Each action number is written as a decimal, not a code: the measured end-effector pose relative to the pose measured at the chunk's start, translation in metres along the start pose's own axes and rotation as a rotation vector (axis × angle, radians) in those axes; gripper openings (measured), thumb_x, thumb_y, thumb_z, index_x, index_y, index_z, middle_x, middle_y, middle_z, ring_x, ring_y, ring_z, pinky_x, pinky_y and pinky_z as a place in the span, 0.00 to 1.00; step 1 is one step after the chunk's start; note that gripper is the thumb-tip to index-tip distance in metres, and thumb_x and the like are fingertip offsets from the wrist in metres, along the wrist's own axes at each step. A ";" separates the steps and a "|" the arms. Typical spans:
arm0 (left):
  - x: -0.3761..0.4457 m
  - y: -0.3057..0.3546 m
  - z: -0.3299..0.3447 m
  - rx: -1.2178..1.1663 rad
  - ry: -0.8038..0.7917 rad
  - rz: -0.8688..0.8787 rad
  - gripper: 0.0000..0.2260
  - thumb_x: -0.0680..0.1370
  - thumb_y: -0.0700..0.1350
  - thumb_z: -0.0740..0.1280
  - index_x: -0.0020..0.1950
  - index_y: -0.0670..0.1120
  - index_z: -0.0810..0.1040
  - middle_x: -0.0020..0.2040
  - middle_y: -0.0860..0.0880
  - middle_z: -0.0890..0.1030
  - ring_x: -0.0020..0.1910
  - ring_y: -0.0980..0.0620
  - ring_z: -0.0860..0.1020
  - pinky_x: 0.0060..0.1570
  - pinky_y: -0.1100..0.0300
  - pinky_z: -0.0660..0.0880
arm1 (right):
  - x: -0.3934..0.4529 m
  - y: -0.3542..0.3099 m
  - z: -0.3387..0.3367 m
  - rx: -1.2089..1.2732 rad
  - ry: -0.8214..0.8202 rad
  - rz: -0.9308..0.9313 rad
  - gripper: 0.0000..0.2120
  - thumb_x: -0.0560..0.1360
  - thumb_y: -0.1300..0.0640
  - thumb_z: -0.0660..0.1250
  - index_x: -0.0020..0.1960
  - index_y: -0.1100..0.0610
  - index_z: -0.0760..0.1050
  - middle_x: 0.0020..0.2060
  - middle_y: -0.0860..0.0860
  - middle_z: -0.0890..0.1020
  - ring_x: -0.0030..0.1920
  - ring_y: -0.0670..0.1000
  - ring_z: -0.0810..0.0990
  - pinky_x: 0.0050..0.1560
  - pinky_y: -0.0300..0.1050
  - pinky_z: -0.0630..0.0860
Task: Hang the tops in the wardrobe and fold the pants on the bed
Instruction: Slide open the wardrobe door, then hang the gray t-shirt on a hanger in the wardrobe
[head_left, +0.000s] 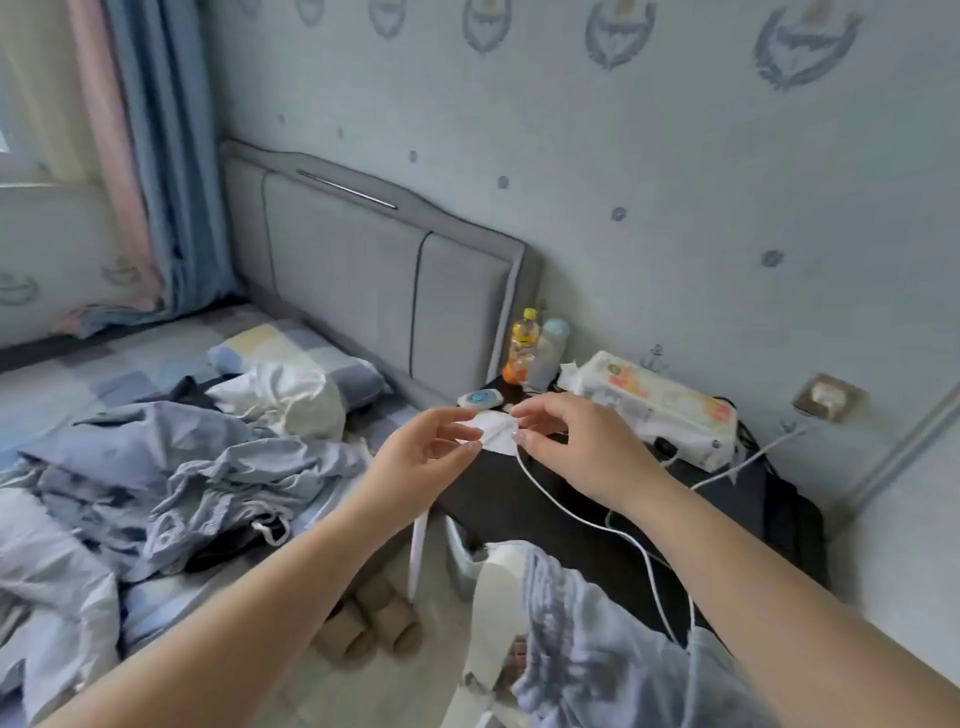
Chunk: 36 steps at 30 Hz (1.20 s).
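Observation:
My left hand (426, 447) and my right hand (571, 441) are raised together over the gap between bed and bedside table. Both pinch a small white fabric piece (493, 431) between thumb and fingertips. A thin white cord (613, 530) runs from it down to a light blue garment (613, 670) hanging low in front of me. A flat white band (418, 545) hangs below my left hand. On the bed (78, 384) at the left lies a crumpled pile of blue-grey clothes (182, 467), with a white garment (280, 389) behind it.
A dark bedside table (597, 499) holds two bottles (524, 348), a wipes pack (654, 405) and a charger cable from a wall socket (826, 397). Slippers (363, 623) lie on the floor by the bed. A grey headboard (363, 275), checked pillow (291, 348) and curtains (145, 156) stand behind.

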<state>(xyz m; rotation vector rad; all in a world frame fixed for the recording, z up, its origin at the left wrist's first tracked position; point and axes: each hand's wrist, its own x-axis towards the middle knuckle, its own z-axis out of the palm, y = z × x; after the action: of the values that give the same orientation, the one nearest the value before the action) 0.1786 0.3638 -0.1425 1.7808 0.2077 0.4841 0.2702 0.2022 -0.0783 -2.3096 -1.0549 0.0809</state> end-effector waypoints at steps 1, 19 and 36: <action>-0.010 -0.010 -0.027 -0.008 0.043 -0.022 0.11 0.76 0.41 0.69 0.54 0.55 0.76 0.48 0.54 0.83 0.45 0.60 0.81 0.49 0.66 0.76 | 0.011 -0.018 0.021 0.018 -0.039 -0.025 0.11 0.75 0.52 0.68 0.58 0.49 0.78 0.50 0.43 0.81 0.50 0.39 0.78 0.48 0.26 0.70; -0.216 -0.147 -0.413 0.075 0.693 -0.428 0.10 0.75 0.43 0.71 0.57 0.47 0.78 0.49 0.49 0.83 0.50 0.53 0.81 0.49 0.64 0.77 | 0.130 -0.318 0.370 0.090 -0.681 -0.439 0.13 0.76 0.52 0.68 0.59 0.51 0.77 0.53 0.47 0.82 0.52 0.45 0.79 0.57 0.46 0.75; -0.198 -0.250 -0.611 0.080 1.013 -0.717 0.09 0.77 0.39 0.68 0.55 0.49 0.78 0.51 0.49 0.83 0.50 0.57 0.81 0.49 0.69 0.76 | 0.284 -0.440 0.609 0.185 -0.987 -0.597 0.16 0.77 0.51 0.66 0.63 0.53 0.75 0.59 0.47 0.79 0.59 0.44 0.76 0.55 0.35 0.69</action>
<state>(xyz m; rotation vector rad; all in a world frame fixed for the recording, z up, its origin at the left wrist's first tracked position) -0.2321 0.8928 -0.3042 1.2596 1.5154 0.8020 -0.0062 0.9258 -0.2913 -1.6476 -2.0464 1.0969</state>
